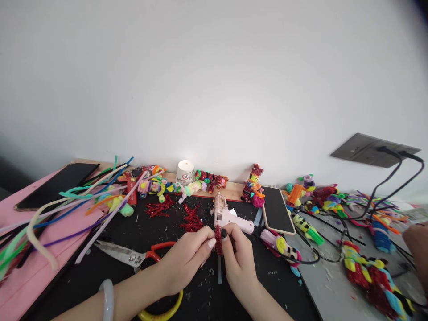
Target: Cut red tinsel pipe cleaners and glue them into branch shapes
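Note:
My left hand [190, 254] is closed, with thumb and forefinger pinched at the left side of a short red tinsel pipe cleaner piece [218, 240]. From the other side my right hand [239, 258] pinches the same piece, its dark-nailed thumb against it. Just beyond my fingertips lies a pale pink glue gun [230, 218] on the black mat [133, 285]. A clear strip [220, 269] shows below the red piece, between my hands. Scissors [127, 256] with red and yellow handles lie partly under my left forearm. Two small heaps of red tinsel pieces [160, 207] lie beyond my left hand.
Long coloured pipe cleaners [76, 209] spread over a pink board at left, near a dark phone [56, 185]. A paper cup [185, 171], pipe cleaner figures [254, 185] and a white-edged phone [279, 209] line the back. Cables run to a wall socket [374, 149]. Another person's hand [416, 249] is at right.

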Available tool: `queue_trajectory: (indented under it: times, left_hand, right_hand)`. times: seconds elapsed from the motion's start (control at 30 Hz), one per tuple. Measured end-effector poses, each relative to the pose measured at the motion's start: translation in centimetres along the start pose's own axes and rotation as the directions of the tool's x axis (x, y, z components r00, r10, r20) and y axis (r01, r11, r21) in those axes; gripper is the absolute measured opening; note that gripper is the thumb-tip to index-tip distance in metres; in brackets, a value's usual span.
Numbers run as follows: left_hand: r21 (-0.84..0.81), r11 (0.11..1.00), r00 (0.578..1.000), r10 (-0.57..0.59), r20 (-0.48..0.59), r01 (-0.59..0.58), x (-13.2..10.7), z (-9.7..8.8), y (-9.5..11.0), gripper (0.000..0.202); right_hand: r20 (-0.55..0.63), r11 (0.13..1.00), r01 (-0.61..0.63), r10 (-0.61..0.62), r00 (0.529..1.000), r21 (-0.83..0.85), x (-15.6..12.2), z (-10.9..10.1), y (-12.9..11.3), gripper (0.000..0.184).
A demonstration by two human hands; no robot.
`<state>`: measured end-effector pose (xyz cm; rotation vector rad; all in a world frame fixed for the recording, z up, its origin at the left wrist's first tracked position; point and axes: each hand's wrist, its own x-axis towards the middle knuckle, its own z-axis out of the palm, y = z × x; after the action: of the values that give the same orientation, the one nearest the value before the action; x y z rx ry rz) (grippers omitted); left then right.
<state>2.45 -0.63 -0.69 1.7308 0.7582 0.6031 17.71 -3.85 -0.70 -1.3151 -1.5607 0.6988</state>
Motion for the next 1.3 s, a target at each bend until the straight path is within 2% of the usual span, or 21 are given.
queue_trajectory:
  times: [0.37,0.57,0.73,0.9,1.03,1.17,1.3]
  left_hand:
    - [-0.025,1.000,1.000,-0.009,-0.019,0.009,0.1,0.0,0.2,0.028]
    - [-0.098,0.995,0.997,-0.013,-0.073,0.006,0.3,-0.3,0.6,0.029]
    - [-0.151,0.989,0.993,-0.024,-0.117,0.006,0.4,-0.3,0.1,0.028]
    - [-0.152,0.988,0.992,-0.030,-0.124,0.010,0.3,-0.2,0.0,0.028]
    - [-0.163,0.987,0.993,-0.032,-0.114,0.013,0.3,-0.2,0.1,0.027]
    - [-0.176,0.984,0.992,-0.020,-0.124,-0.002,0.4,-0.2,0.2,0.028]
    - [-0.117,0.993,0.996,0.008,-0.086,-0.018,0.3,-0.3,0.3,0.029]
  right_hand:
    - [0.017,0.999,-0.010,0.010,1.000,-0.036,0.0,0.1,0.0,0.021]
    - [0.111,1.000,0.002,0.001,0.994,-0.031,0.4,-0.4,0.0,0.023]
    - [0.232,0.996,0.062,-0.046,0.972,-0.063,0.7,-0.9,0.2,0.022]
    - [0.274,0.993,0.092,-0.069,0.959,-0.073,0.8,-1.0,0.2,0.020]
    - [0.264,0.993,0.100,-0.083,0.961,-0.054,0.7,-0.9,0.1,0.021]
    - [0.198,0.996,0.084,-0.074,0.977,-0.039,0.7,-0.9,0.1,0.022]
    - [0.163,0.997,0.073,-0.067,0.984,-0.031,0.7,-0.8,0.0,0.023]
